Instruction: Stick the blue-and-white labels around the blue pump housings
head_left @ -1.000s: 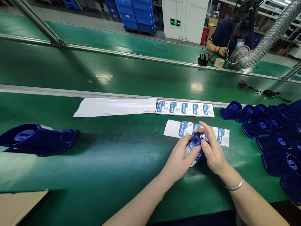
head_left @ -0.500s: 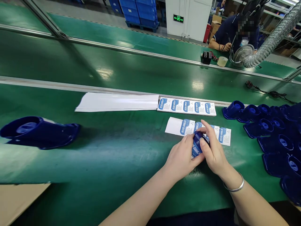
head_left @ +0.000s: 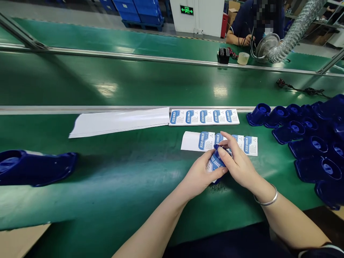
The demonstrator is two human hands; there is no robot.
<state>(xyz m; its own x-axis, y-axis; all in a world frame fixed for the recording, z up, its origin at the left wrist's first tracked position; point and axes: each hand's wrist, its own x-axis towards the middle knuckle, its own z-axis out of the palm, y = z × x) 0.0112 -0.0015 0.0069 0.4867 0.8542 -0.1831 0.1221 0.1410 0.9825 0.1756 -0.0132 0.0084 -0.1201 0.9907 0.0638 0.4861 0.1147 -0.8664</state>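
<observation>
My left hand (head_left: pixel 200 175) is wrapped round a dark blue plastic housing (head_left: pixel 215 182) that bears a blue-and-white label (head_left: pixel 215 162). From the other side my right hand (head_left: pixel 233 157) grips the housing's upper part, its thumb bent over the top and its forefinger raised. The two hands hide much of the part. Just beyond them lies a strip of labels (head_left: pixel 206 141), partly covered by my right fingers. Behind that strip rests a stack of label sheets (head_left: pixel 204 117), with white backing paper (head_left: pixel 120 122) to its left.
Several blue housings (head_left: pixel 314 145) crowd the right side of the green table (head_left: pixel 129 200). One more housing (head_left: pixel 40 168) lies at the far left, above a cardboard edge (head_left: pixel 24 238). Across the bench sits a person (head_left: pixel 242 27) beside a flexible metal duct (head_left: pixel 298 30).
The view has shifted, so the table things appear moved left. Both hands still grip the housing, and more of its label now shows as the part has turned slightly.
</observation>
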